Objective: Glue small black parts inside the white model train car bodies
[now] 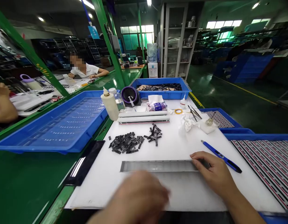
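Note:
A long grey metal strip (158, 165) lies across the white work mat (181, 143). My right hand (212, 172) rests on the strip's right end, fingers curled and pressed down on it. Close to the camera, my left hand (141, 199) hovers over the mat's front edge; it is blurred by motion and its fingers do not show. Beyond the strip lie two piles of small black parts (126, 144), the smaller pile (154, 134) to the right. A blue pen-like tool (220, 156) lies just right of my right hand.
Large blue tray (62, 124) stands on the left, blue bin (162, 88) at the back, striped trays (270, 161) on the right. Bottles (110, 105), a white bar (144, 118), tissue pack (156, 104), tape ring (178, 111), tweezers (192, 112) lie behind. Other people sit at the left bench.

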`<state>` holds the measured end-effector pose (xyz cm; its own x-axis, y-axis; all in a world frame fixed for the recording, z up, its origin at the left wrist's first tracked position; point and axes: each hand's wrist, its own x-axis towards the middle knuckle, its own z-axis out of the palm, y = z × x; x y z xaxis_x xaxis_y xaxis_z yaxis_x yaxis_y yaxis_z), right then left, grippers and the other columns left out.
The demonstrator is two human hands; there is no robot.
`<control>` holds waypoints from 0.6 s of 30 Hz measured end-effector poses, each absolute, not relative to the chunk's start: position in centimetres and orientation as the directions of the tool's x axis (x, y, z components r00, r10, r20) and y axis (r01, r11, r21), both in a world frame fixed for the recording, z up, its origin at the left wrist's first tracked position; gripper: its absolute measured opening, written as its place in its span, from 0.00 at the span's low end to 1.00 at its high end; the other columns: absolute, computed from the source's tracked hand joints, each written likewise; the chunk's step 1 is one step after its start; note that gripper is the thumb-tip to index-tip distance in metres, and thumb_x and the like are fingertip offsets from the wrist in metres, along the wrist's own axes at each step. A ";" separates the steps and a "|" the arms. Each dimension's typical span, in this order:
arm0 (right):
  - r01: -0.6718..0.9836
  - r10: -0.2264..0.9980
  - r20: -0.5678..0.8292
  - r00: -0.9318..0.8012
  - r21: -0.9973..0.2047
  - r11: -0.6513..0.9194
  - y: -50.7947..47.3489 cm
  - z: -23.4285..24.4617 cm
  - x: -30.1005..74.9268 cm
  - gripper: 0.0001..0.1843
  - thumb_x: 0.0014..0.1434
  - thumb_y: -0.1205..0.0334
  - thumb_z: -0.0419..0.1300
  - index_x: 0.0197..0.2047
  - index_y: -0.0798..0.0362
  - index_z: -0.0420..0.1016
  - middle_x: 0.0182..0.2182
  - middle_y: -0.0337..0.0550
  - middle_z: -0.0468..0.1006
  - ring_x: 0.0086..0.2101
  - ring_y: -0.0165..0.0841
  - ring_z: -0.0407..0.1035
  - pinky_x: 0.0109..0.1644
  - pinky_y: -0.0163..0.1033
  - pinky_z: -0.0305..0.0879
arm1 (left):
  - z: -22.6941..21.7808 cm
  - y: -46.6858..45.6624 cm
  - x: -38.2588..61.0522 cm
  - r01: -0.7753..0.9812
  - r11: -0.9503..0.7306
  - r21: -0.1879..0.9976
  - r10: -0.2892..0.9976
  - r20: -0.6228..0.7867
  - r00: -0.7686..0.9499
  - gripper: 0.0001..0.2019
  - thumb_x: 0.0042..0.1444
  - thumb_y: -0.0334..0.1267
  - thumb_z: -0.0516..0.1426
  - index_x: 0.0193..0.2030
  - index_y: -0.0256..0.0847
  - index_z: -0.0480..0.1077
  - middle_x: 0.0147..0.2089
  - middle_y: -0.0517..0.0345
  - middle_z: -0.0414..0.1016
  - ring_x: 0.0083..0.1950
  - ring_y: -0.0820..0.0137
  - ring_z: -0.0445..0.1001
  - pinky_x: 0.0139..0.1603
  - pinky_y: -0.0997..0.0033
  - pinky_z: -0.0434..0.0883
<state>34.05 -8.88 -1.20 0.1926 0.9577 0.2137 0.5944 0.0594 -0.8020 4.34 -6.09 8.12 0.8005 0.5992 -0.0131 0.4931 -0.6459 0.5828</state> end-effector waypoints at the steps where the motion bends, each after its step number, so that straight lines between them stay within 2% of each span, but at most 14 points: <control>1: 0.598 0.953 0.213 0.214 -0.800 0.044 -8.9 -1.2 34.1 0.10 0.62 0.51 0.60 0.39 0.45 0.79 0.42 0.41 0.81 0.44 0.41 0.75 0.50 0.44 0.71 | 9.1 -3.6 4.5 0.501 -0.676 0.540 0.652 0.123 0.748 0.13 0.66 0.41 0.49 0.47 0.49 0.75 0.48 0.49 0.78 0.52 0.61 0.74 0.53 0.58 0.73; 2: 0.597 0.951 0.204 0.231 -0.802 0.027 -8.9 -1.2 34.1 0.10 0.61 0.50 0.60 0.40 0.45 0.79 0.42 0.41 0.81 0.45 0.41 0.74 0.50 0.45 0.71 | 9.8 -0.9 4.9 0.561 -0.695 0.450 0.682 0.168 0.711 0.14 0.65 0.39 0.49 0.46 0.46 0.76 0.48 0.50 0.78 0.52 0.62 0.74 0.53 0.59 0.72; 4: 0.576 0.951 0.173 0.254 -0.817 -0.005 -8.9 -1.1 34.2 0.12 0.61 0.49 0.61 0.42 0.46 0.78 0.43 0.42 0.81 0.46 0.42 0.74 0.51 0.47 0.70 | 10.0 4.4 6.0 0.681 -0.701 0.214 0.705 0.060 0.707 0.13 0.63 0.38 0.50 0.44 0.44 0.76 0.48 0.53 0.78 0.49 0.62 0.75 0.51 0.61 0.71; 5: 0.555 0.950 0.161 0.267 -0.831 -0.015 -8.9 -1.1 34.2 0.13 0.61 0.48 0.61 0.43 0.46 0.77 0.44 0.42 0.81 0.46 0.42 0.73 0.52 0.48 0.70 | 9.6 6.6 6.5 0.684 -0.707 0.181 0.697 0.013 0.717 0.11 0.61 0.37 0.52 0.41 0.43 0.77 0.46 0.53 0.78 0.45 0.62 0.75 0.47 0.63 0.72; 9: 0.433 0.930 0.159 0.332 -0.902 0.000 -8.9 -0.9 34.5 0.13 0.62 0.48 0.59 0.38 0.48 0.76 0.46 0.43 0.80 0.49 0.42 0.72 0.55 0.49 0.67 | 6.9 11.0 7.7 0.634 -0.761 0.139 0.631 -0.070 0.772 0.10 0.55 0.33 0.56 0.41 0.44 0.77 0.45 0.56 0.78 0.46 0.64 0.76 0.44 0.69 0.70; 12: 0.357 0.921 0.179 0.347 -0.933 0.046 -8.8 -1.1 34.7 0.14 0.63 0.47 0.58 0.40 0.48 0.78 0.46 0.44 0.81 0.51 0.43 0.71 0.59 0.50 0.65 | 5.8 11.3 7.7 0.607 -0.786 0.117 0.603 -0.070 0.795 0.10 0.55 0.33 0.55 0.41 0.44 0.77 0.44 0.55 0.78 0.47 0.63 0.75 0.44 0.70 0.69; 15: 0.299 0.896 0.207 0.394 -0.950 0.088 -8.7 -1.6 34.8 0.18 0.65 0.47 0.55 0.41 0.49 0.80 0.45 0.46 0.81 0.51 0.43 0.72 0.60 0.52 0.65 | 5.7 11.2 7.6 0.585 -0.803 0.115 0.583 -0.056 0.811 0.09 0.56 0.33 0.53 0.37 0.43 0.76 0.41 0.54 0.78 0.45 0.64 0.74 0.44 0.69 0.68; 18: 0.314 0.823 0.282 0.493 -0.940 0.134 -8.9 -1.2 34.8 0.14 0.63 0.50 0.59 0.41 0.50 0.79 0.44 0.47 0.80 0.49 0.42 0.72 0.57 0.50 0.68 | 6.1 11.2 7.5 0.592 -0.795 0.134 0.593 -0.033 0.804 0.10 0.57 0.32 0.52 0.32 0.42 0.74 0.37 0.54 0.78 0.42 0.64 0.74 0.43 0.69 0.67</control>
<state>34.80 -8.86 -1.20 0.4933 0.8230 0.2818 0.3138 0.1337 -0.9400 7.47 11.19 6.09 0.8045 0.5930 -0.0333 0.5916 -0.7950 0.1342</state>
